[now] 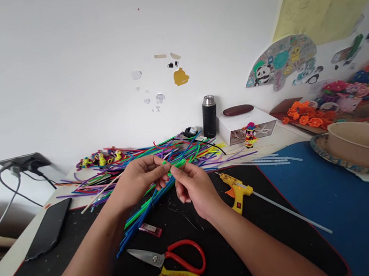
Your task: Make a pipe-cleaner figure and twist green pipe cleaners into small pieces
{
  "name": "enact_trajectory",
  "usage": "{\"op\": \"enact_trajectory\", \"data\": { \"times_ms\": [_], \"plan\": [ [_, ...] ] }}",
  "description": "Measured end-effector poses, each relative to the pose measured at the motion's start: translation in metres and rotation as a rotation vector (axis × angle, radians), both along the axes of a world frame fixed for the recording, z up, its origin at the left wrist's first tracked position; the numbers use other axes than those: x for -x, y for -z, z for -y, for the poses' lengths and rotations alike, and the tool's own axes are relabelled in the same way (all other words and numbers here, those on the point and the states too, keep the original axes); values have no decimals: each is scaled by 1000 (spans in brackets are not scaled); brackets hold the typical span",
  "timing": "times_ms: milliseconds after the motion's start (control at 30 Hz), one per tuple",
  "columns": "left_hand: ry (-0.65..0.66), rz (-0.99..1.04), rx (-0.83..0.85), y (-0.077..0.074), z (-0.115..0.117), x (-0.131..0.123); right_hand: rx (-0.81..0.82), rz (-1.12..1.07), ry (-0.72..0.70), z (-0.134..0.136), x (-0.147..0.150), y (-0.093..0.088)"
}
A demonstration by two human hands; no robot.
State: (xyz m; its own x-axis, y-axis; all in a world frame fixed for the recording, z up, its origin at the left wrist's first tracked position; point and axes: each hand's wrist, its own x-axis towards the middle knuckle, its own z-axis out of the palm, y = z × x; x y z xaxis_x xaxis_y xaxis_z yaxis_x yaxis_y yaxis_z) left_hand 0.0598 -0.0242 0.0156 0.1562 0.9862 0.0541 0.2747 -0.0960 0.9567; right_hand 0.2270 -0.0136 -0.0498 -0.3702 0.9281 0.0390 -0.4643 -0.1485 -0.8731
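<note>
My left hand (144, 176) and my right hand (195, 186) meet in the middle of the view, above the black mat. Between their fingertips is a short green pipe cleaner (177, 163), pinched from both sides; its full shape is partly hidden by the fingers. Behind and below the hands lies a loose pile of pipe cleaners (137, 213) in blue, green, purple and other colours. Closer to me, scissors (158, 259) with one red and one yellow handle rest with blades pointing left. A small pink lighter-like item (151, 230) lies just above them.
A yellow glue gun (238, 188) with a long glue stick lies right of my hands. Several clear glue sticks (270, 160) are behind it. A black thermos (210, 117) and white box (239, 123) stand by the wall. A phone (48, 228) lies left; a bowl (367, 144) stands right.
</note>
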Motion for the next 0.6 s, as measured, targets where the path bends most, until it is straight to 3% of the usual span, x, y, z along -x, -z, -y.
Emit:
{"op": "enact_trajectory", "data": {
  "times_ms": [100, 333, 600],
  "plan": [
    [13, 36, 19, 3, -2, 1, 20, 5, 37, -1, 0, 0],
    [52, 329, 170, 8, -7, 7, 67, -29, 60, -2, -1, -2],
    [56, 200, 112, 6, -10, 13, -3, 15, 26, -1, 1, -1]
  ]
}}
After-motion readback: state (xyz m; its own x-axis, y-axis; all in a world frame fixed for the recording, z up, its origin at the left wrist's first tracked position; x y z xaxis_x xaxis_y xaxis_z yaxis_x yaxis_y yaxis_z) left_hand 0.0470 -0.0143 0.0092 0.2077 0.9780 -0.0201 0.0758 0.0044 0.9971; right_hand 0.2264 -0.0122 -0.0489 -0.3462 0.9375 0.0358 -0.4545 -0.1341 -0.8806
